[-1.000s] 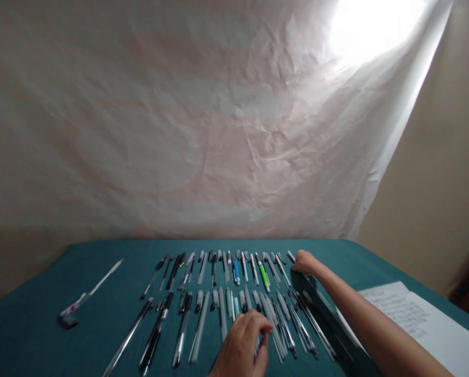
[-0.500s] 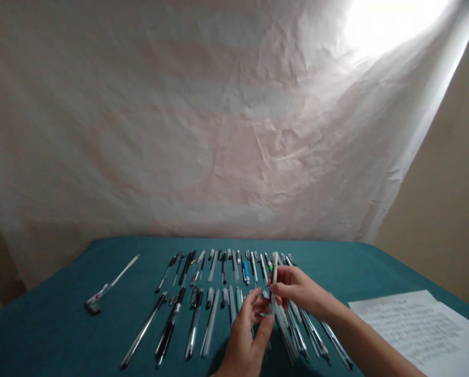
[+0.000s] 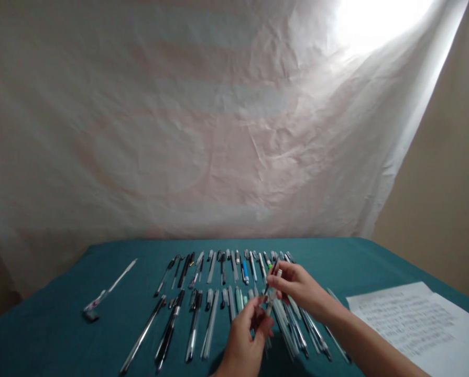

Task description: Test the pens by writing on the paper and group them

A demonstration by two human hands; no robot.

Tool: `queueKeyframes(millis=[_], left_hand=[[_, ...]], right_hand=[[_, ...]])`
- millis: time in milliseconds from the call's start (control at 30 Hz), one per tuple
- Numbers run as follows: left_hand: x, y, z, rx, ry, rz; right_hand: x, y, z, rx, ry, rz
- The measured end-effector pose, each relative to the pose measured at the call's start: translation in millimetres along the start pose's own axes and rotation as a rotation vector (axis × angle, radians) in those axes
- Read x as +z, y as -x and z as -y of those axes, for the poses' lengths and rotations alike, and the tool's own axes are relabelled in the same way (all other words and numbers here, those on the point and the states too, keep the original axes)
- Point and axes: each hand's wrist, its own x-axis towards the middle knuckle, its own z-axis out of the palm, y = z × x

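Observation:
My right hand (image 3: 297, 286) is raised a little over the teal table (image 3: 41, 340) and pinches a thin pen (image 3: 272, 285) near its upper end. From below, my left hand (image 3: 246, 335) closes its fingertips on the lower end of the same pen. Beneath both hands lie two rows of pens (image 3: 218, 293), several in each, mostly clear, black and white. A blue pen (image 3: 245, 272) lies in the far row.
A lone white pen (image 3: 106, 292) with a dark cap lies apart at the left of the table. Printed sheets of paper (image 3: 415, 324) lie at the right. A crumpled white sheet (image 3: 179, 131) hangs behind the table, lit brightly at the upper right.
My right hand left the far right end of the rows with a pen and came to the middle. My left hand rose off the near row and met it on the pen.

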Motion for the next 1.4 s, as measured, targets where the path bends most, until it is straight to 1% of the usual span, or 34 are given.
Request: queueKeyframes(millis=[133,233,333,533,733,933,1167,1267,1400], left_hand=[[-1.1,0.6,-2.8,0.048,-0.162,0.025],[-0.7,0.9,-2.0,0.039,-0.156,0.017],[-0.4,1.0,-0.3,0.031,-0.121,0.013],[-0.3,0.3,-1.6,0.015,-0.115,0.020],[0.0,0.3,-4.2,0.017,-0.113,0.026],[-0.4,0.8,-5.9,0.014,-0.105,0.032],[0.2,1.1,-8.1,0.017,-0.091,0.029],[0.7,1.1,-7.8,0.021,-0.093,0.026],[1.1,0.5,-5.4,0.005,-0.092,0.024]], right_hand=[[-25.5,3.1,20.8,-0.107,-0.037,-0.167],[-41.0,7.2,31.7,-0.176,-0.034,-0.265],[-47.9,9.5,35.8,-0.184,-0.012,-0.297],[-49.4,8.4,35.7,-0.206,-0.017,-0.325],[-48.5,8.0,32.9,-0.174,-0.010,-0.309],[-51.8,6.9,33.7,-0.196,-0.001,-0.334],[-53.2,5.6,32.0,-0.165,0.044,-0.330],[-49.7,6.7,31.0,-0.145,0.092,-0.256],[-45.2,8.5,31.5,-0.091,0.148,-0.092]])
